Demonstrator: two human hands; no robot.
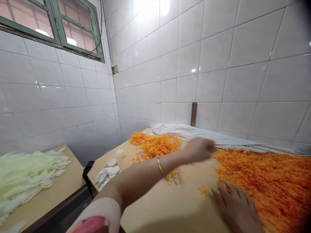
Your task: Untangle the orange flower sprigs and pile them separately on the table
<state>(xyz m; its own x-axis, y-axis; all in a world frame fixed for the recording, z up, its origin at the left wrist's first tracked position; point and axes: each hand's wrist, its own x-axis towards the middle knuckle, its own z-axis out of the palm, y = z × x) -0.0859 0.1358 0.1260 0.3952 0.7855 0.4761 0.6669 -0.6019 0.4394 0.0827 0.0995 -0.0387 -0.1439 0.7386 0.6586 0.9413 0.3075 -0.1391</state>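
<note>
My left hand (199, 149) reaches across the table between two heaps, its fingers curled closed and blurred by motion. Whatever they hold, if anything, cannot be made out. On that wrist is a gold bangle (160, 166). My right hand (236, 207) lies with fingers stretched out at the near edge of a large heap of frilly orange strands (269, 181). Just beside its fingertips is a small orange tuft (203, 191). Beyond my left forearm spreads a smaller heap of lighter orange strands (157, 145), partly hidden by the arm.
The tan table (175, 204) stands against a tiled wall, with white cloth (206, 134) bunched along its back edge. A crumpled white cloth (107, 174) lies at the left. Another table (60, 181) bears pale green-white frilly pieces (26, 178). A black clamp-like part (87, 176) sits at the corner.
</note>
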